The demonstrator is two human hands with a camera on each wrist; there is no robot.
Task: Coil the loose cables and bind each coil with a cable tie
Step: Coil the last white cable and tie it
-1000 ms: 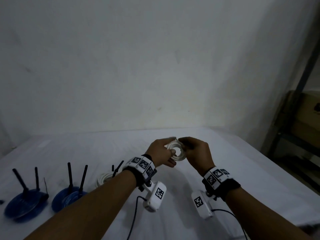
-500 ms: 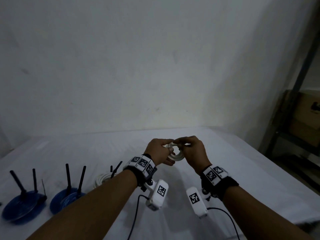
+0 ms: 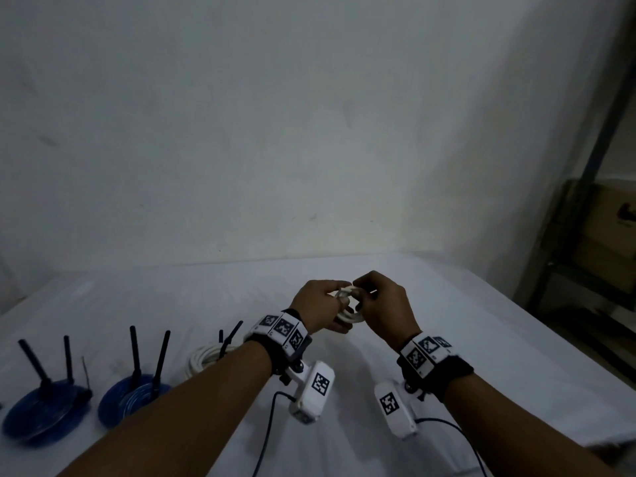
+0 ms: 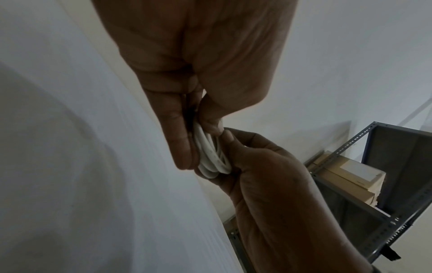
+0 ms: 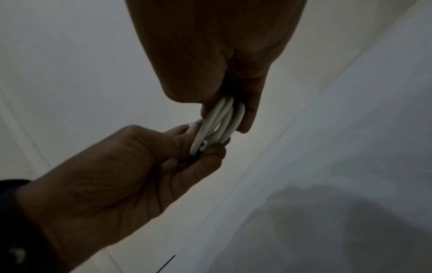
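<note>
A small white cable coil (image 3: 350,317) is held above the white table (image 3: 499,339), between both hands. My left hand (image 3: 335,304) grips its left side, thumb on top and fingers curled under. My right hand (image 3: 364,297) pinches the coil's top right edge. In the left wrist view the coil (image 4: 211,155) shows edge-on, several white loops pressed between the left fingers (image 4: 184,147) and the right hand (image 4: 257,166). In the right wrist view the loops (image 5: 217,122) run from the right fingers (image 5: 247,114) down into the left hand (image 5: 140,157). No cable tie shows on this coil.
On the table at the left lie two blue coils (image 3: 48,407) (image 3: 134,397) with black ties sticking up. A white coil (image 3: 204,358) with a black tie lies beside my left forearm. A metal shelf with cardboard boxes (image 3: 605,235) stands off the table's right edge.
Both hands have closed in on the coil and tilted it more edge-on. The right fingers have shifted onto its top edge, next to the left thumb.
</note>
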